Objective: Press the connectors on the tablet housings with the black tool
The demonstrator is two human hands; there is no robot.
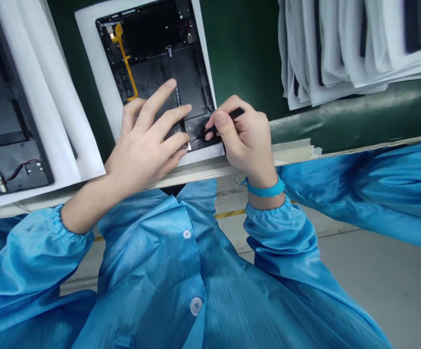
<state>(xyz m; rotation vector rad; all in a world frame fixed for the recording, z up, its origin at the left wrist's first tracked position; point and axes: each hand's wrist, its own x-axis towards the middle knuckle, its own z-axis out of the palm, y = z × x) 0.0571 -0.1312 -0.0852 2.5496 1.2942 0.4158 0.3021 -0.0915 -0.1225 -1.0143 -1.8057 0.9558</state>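
An opened tablet housing (152, 75) with a yellow flex cable (127, 60) lies on a white foam sheet (90, 53) at the table's front edge. My left hand (150, 128) rests over its lower left part, fingers spread, the fingertips near a thin strip cable (177, 92). My right hand (244, 135) is closed around black tweezers (213, 127) at the lower right corner. Their tips point at a small connector (187, 145) on the housing's bottom edge, beside my left little finger. Whether the tips pinch a wire there is too small to tell.
Another opened housing (10, 116) on white foam sheets (50, 97) stands close on the left. A stack of white foam sheets with dark panels between (337, 48) lies at the back right. Tape (293, 151) runs along the table edge. A blue sleeve (377, 189) appears at right.
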